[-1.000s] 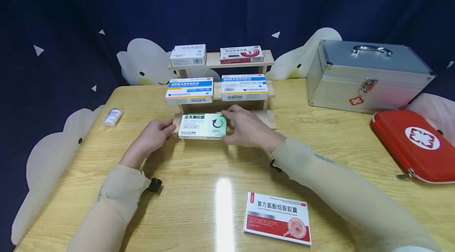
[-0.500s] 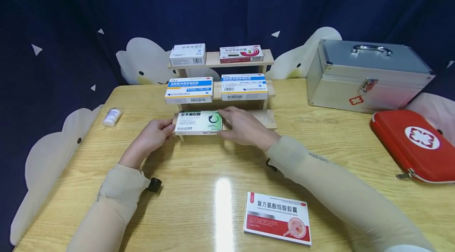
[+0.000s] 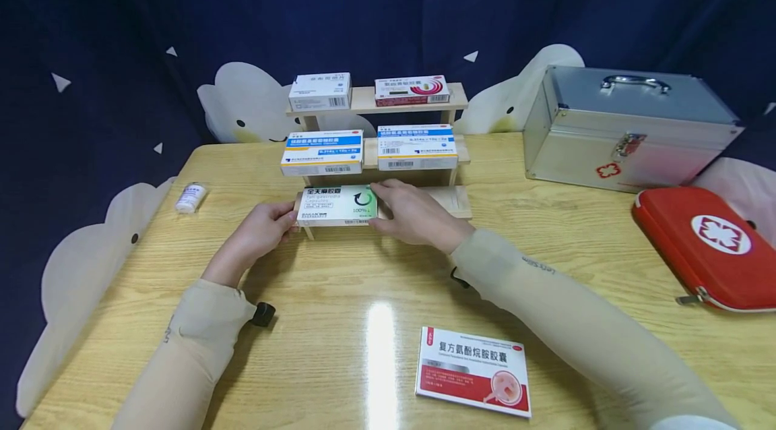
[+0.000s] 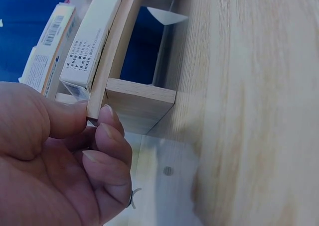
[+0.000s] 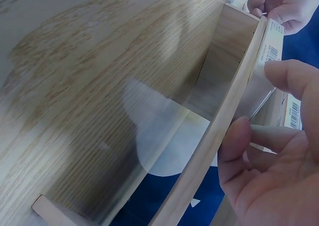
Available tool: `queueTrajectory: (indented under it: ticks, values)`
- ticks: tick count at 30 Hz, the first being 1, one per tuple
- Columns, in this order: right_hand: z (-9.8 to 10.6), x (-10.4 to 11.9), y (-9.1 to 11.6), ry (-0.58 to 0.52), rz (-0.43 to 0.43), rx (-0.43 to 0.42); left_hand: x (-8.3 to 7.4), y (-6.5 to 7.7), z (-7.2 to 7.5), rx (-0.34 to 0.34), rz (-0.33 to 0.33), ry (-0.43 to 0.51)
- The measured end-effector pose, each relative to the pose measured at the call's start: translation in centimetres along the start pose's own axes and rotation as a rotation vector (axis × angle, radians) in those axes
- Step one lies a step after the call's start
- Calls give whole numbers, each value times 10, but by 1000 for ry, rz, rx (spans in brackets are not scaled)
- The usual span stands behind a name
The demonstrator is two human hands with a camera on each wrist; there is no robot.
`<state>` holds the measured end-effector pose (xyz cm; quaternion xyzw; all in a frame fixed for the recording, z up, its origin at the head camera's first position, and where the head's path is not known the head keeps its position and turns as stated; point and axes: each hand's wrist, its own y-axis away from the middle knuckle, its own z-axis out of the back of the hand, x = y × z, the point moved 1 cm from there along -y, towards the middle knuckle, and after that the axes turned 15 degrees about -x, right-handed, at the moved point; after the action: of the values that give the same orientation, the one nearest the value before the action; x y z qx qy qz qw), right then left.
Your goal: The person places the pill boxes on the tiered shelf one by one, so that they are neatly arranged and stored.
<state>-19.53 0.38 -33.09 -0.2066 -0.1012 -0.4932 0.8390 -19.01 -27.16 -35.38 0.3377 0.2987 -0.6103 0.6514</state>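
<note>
A white and green capsule box (image 3: 335, 206) lies on the left part of the lowest tier of a wooden step rack (image 3: 451, 199). My right hand (image 3: 418, 216) holds this box by its right end, fingers at the far side and thumb at the near side. My left hand (image 3: 262, 234) pinches the left end of the rack's lowest board (image 4: 97, 97), thumb above and fingers below, right beside the box. In the right wrist view, the capsule box (image 5: 260, 89) sits along the board, with the right fingertips at its end.
Two blue and white boxes (image 3: 321, 152) stand on the middle tier. A white box (image 3: 320, 91) and a red-white box (image 3: 412, 91) are on top. A red-white box (image 3: 473, 373) lies in front, a small bottle (image 3: 190, 198) left, a metal case (image 3: 624, 127) and red pouch (image 3: 706, 248) right.
The capsule box has slid left and slightly back along the lowest tier, the right hand moving with it. My left hand has stayed at the rack's left end.
</note>
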Motion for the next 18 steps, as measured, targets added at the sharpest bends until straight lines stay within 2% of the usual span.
queueTrajectory:
  ticks: [18]
  values:
    - [1,-2,0,-7,-11,4,-1,1,1,9,11,-10]
